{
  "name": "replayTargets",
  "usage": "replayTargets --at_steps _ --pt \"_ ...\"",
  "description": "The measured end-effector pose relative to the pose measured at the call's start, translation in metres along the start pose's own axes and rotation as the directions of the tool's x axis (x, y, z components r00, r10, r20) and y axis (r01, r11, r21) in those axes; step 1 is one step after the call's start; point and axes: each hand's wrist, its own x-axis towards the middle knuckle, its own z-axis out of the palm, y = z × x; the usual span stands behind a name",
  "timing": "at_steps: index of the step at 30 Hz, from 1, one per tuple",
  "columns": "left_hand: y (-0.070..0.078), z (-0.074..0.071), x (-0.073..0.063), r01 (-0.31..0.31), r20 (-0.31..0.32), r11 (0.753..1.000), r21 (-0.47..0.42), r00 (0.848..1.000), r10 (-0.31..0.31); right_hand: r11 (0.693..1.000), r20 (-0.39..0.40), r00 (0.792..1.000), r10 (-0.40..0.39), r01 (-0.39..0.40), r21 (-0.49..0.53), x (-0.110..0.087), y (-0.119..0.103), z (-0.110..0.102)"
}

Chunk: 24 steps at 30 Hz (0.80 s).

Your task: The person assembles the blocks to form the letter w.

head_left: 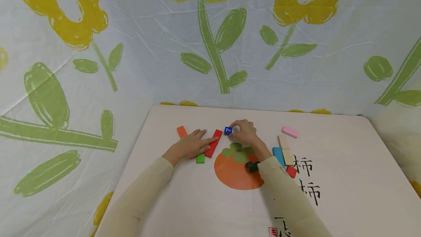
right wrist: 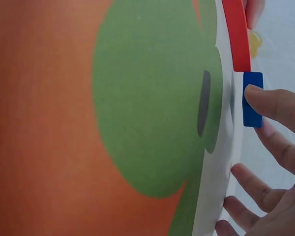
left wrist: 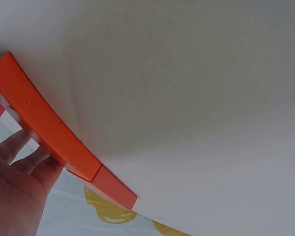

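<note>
In the head view, my right hand (head_left: 245, 132) pinches a small blue block (head_left: 228, 131) marked with a white 7. The right wrist view shows the thumb on the face of this blue block (right wrist: 252, 115), with the end of the red block close by. My left hand (head_left: 192, 145) lies with fingers extended over several blocks. Its fingertips reach the long red block (head_left: 215, 145). An orange block (head_left: 181, 131) sticks out beyond that hand, and a green block (head_left: 200, 158) shows below it. In the left wrist view, the fingers lie along a long orange block (left wrist: 46, 120).
Right of the right forearm lie a blue block (head_left: 278, 155), two pale wooden blocks (head_left: 287, 157) and a red block (head_left: 291, 171). Behind them is a pink block (head_left: 290, 132). A black object (head_left: 251, 166) sits by the right sleeve on the table's printed persimmon (head_left: 230, 173). Flowered cloth hangs around the table.
</note>
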Motion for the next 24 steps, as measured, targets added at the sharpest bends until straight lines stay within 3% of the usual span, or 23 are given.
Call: replayTargets --at_steps 14,24 --pt "0.001 0.001 -0.001 0.006 -0.002 1.0 0.021 1.0 -0.005 0.995 -0.002 0.997 0.08 -0.08 -0.063 0.008 -0.009 0.009" --pt "0.0 0.001 -0.001 -0.003 -0.007 1.0 0.027 1.0 0.003 0.992 -0.002 0.996 0.087 -0.087 -0.092 0.006 -0.014 0.008"
